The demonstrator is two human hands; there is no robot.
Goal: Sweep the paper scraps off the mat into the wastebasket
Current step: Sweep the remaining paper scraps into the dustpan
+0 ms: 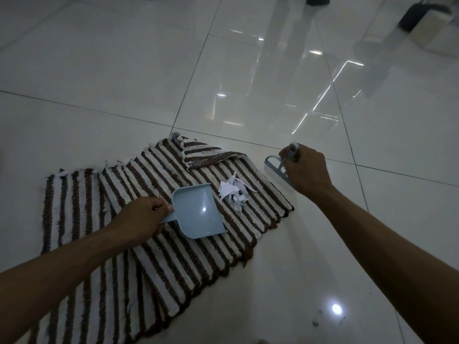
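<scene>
Gripping the hand brush (278, 173) in your right hand (306, 173) and the dustpan (198, 211) in your left hand (144, 220), you have the paper scraps (234, 192) between them, nearer the pan's mouth.

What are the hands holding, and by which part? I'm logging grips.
Left hand holds the dustpan by its handle; right hand holds the brush by its handle.
</scene>
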